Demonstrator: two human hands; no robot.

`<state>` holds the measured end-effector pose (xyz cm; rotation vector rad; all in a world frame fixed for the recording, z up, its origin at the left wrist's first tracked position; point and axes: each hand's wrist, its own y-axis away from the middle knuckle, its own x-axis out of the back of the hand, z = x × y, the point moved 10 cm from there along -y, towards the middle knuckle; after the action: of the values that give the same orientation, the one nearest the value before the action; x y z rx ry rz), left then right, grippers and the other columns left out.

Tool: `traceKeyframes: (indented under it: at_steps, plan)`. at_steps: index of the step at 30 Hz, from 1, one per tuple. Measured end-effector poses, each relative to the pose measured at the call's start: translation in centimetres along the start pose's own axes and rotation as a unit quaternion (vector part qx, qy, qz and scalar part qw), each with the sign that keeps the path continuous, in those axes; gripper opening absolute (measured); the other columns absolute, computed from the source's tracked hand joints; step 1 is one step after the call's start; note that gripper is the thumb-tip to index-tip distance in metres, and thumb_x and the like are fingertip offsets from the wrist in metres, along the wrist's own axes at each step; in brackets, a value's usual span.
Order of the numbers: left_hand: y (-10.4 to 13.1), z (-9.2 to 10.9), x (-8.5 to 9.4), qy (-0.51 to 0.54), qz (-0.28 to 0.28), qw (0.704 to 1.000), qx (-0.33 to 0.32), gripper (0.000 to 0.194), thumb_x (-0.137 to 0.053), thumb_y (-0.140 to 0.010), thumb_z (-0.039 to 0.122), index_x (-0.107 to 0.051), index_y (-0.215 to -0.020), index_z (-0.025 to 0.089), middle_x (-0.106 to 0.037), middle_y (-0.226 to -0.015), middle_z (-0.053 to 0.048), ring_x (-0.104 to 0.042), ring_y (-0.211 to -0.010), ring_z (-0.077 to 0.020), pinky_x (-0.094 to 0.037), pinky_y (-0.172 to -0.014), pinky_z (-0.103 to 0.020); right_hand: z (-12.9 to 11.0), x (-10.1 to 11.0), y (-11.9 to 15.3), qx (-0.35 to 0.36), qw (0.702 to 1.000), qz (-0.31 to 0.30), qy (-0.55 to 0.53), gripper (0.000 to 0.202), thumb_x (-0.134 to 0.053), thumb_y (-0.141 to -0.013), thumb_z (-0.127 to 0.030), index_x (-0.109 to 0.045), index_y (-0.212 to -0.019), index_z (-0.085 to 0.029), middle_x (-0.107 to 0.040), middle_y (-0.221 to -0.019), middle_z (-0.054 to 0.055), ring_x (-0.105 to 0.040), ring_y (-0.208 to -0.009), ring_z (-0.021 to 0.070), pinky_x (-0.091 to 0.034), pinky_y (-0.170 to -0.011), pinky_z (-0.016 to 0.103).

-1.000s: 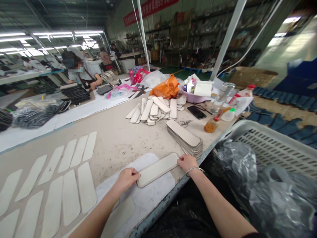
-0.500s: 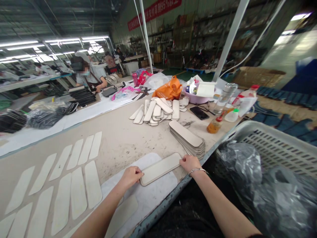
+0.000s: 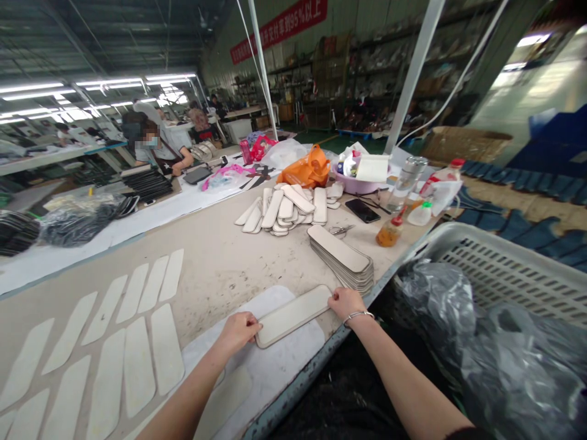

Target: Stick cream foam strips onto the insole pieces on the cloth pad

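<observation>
A long off-white panel with rounded corners (image 3: 293, 316) is stretched between my two hands over a white sheet (image 3: 293, 354) at the table's near edge. My left hand (image 3: 240, 330) pinches its left end. My right hand (image 3: 347, 304), with a bracelet at the wrist, pinches the right end. Just beyond my right hand stands a neat stack of similar panels (image 3: 342, 250). To the left, several flat cream strips (image 3: 106, 366) lie in rows on the table. Whether the held panel touches the sheet is hard to make out.
Behind the stack are a loose pile of panels (image 3: 284, 208), scissors (image 3: 340, 230), a phone (image 3: 363, 211), a bottle of orange-brown liquid (image 3: 389, 231) and an orange bag (image 3: 306, 168). A grey plastic basket (image 3: 513, 256) with plastic bags stands at right. A co-worker (image 3: 160, 150) sits across.
The view has shifted slightly, so everything appears a little further left. Both hands keep hold of the panel's ends, with no clear movement of it on the table.
</observation>
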<state>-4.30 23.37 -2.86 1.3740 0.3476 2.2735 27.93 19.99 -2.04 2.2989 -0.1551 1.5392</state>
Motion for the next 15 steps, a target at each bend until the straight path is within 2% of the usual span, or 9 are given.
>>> traceKeyframes:
  at_steps: [8, 12, 15]
  plan:
    - [0.1, 0.2, 0.1, -0.007, -0.003, 1.0, -0.001, 0.018, -0.054, -0.075, 0.033, -0.061, -0.069, 0.019, -0.065, -0.056, 0.0, -0.062, -0.061, -0.0166, -0.039, -0.06, -0.024, -0.6, 0.4, 0.6, 0.01, 1.0, 0.003, 0.022, 0.02, -0.051, -0.079, -0.027, -0.068, -0.083, -0.016, -0.07, -0.08, 0.011, -0.065, -0.081, 0.0241, -0.043, -0.07, 0.031]
    - [0.2, 0.4, 0.1, -0.007, -0.002, 1.0, -0.006, 0.018, -0.053, -0.075, 0.034, -0.06, -0.069, 0.019, -0.065, -0.055, 0.0, -0.061, -0.059, -0.0164, -0.039, -0.059, -0.025, -0.8, 2.3, 1.9, 0.012, 0.999, 0.027, 0.045, 0.028, -0.05, -0.083, -0.031, -0.066, -0.088, -0.009, -0.067, -0.081, 0.019, -0.065, -0.079, 0.0311, -0.047, -0.069, 0.038]
    - [0.1, 0.5, 0.1, -0.01, -0.003, 1.0, -0.012, 0.018, -0.053, -0.075, 0.034, -0.06, -0.069, 0.019, -0.065, -0.056, 0.0, -0.06, -0.059, -0.0163, -0.039, -0.059, -0.025, -2.8, 3.7, 3.5, 0.038, 0.996, 0.065, 0.051, 0.036, -0.041, -0.089, -0.031, -0.061, -0.108, -0.007, -0.065, -0.098, 0.021, -0.063, -0.089, 0.0312, -0.048, -0.077, 0.041]
